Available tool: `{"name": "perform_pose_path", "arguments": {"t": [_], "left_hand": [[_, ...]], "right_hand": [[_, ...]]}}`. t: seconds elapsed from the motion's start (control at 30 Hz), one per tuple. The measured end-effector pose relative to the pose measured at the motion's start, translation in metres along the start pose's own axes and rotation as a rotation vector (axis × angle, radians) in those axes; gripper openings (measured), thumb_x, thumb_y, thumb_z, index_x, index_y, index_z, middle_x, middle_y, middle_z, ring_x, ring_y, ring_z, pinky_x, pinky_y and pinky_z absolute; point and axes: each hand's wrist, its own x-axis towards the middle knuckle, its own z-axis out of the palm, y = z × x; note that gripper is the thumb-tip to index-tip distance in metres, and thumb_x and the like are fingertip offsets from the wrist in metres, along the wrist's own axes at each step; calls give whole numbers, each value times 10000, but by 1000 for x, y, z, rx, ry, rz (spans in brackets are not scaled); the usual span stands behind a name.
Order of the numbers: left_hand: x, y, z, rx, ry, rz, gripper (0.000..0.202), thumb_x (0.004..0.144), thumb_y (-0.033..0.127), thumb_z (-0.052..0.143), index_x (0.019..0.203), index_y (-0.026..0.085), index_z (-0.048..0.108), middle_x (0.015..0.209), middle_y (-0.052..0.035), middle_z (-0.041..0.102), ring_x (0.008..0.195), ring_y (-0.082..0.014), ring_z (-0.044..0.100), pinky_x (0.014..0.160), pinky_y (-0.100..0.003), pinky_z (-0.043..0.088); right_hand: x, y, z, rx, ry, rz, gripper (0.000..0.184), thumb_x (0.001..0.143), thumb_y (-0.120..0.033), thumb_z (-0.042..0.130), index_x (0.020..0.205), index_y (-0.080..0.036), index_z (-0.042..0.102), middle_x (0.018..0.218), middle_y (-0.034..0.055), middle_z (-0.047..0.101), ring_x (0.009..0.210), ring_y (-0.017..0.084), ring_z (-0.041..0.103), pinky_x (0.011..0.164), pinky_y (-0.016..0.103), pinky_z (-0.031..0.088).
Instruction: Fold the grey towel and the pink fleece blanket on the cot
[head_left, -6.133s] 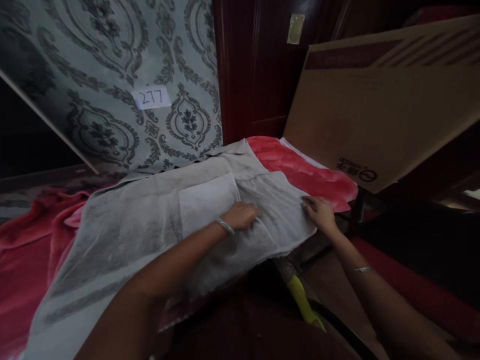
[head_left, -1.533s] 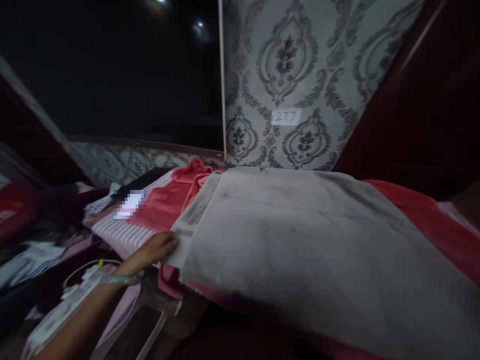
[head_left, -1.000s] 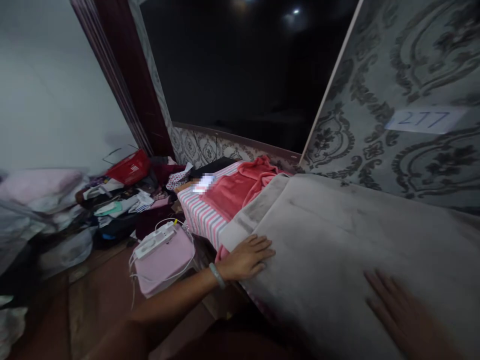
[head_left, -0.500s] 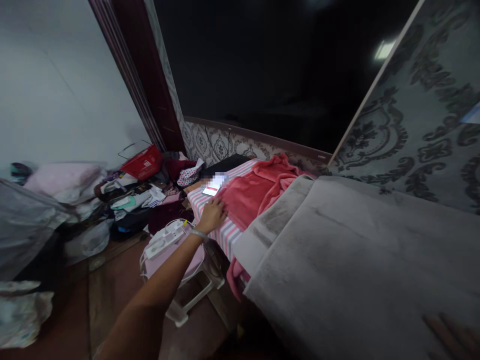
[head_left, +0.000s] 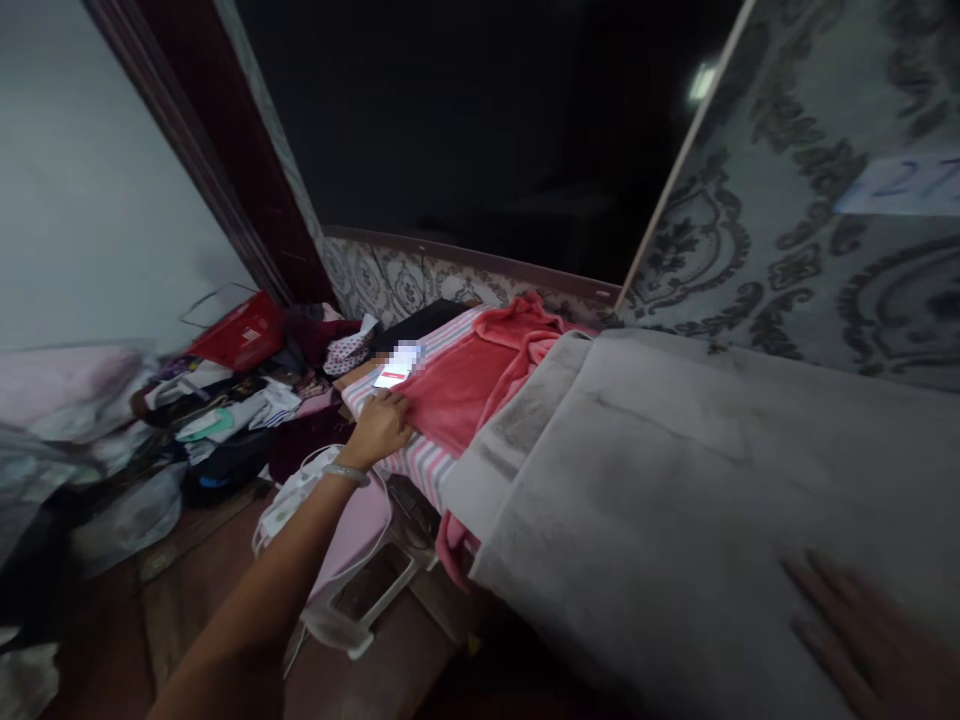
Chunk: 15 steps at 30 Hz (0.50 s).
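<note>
Left hand (head_left: 381, 428), pale bangle (head_left: 346, 473) at the wrist, reaches over the near edge of a pink, grey and white striped cloth (head_left: 427, 462). Its fingers bend close together just beside a lit rectangular phone (head_left: 391, 377), partly pixelated; whether they grip anything, cannot tell. Phone lies on the striped cloth, left of a rumpled coral-red plush blanket (head_left: 457, 385). Right hand (head_left: 862, 630), blurred at near right, palm down over a broad grey plush cloth (head_left: 660, 480), fingers slightly apart; contact unclear. Grey cloth covers the right side, its left end folded beside the red blanket. Near left, below the left forearm: white-legged stool with pink seat (head_left: 358, 532). Far left: red shopping basket (head_left: 247, 330) among heaped clothes (head_left: 225, 425).
</note>
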Motion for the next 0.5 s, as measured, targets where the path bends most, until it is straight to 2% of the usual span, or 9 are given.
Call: {"name": "perform_pose_path", "arguments": {"t": [0.07,0.13,0.2,0.27,0.37,0.5], "left_hand": [[6,21,1,-48,-12,137,390,778,188,580,1149,160,697,1149,-157,682,1097,-335,566,949,-482,449],[8,40,6,-102,-46,303,455,779,152,561,1218,166,683,1285,-162,644,1165,-327,558,1001,-479,443],[8,51,14,-140,-56,423,471,805,144,547,1256,191,676,1399,-154,592,1239,-333,531,1040,-493,433],[7,57,19,-175,-42,487,420,863,171,526,1251,208,681,1417,-143,588,1279,-332,511,1063,-500,429],[8,60,21,-218,-37,512,327,937,205,466,1165,198,700,1285,-142,654,1206,-294,560,1033,-451,463],[3,63,14,-198,-46,441,271,946,205,423,925,172,691,993,-142,675,952,-270,615,873,-396,507]], "right_hand": [[5,-17,-12,-38,-41,41,716,933,-595,384,1618,-462,227,1587,42,426,1449,380,381,1075,671,442],[10,-32,-24,-67,-100,100,665,983,-586,334,1604,-348,350,1595,74,415,1482,356,339,1146,604,400],[16,-42,-31,-91,-151,140,656,1013,-586,273,1553,-264,459,1604,93,401,1500,337,316,1179,561,364],[19,-47,-34,-107,-159,151,685,1016,-612,233,1522,-235,497,1610,95,393,1499,334,323,1181,567,351],[19,-45,-31,-119,-128,148,713,1005,-645,216,1521,-239,495,1609,92,397,1491,336,338,1169,582,356],[17,-43,-29,-122,-120,136,702,1013,-646,218,1534,-254,480,1616,76,386,1500,320,325,1167,568,364]]}}
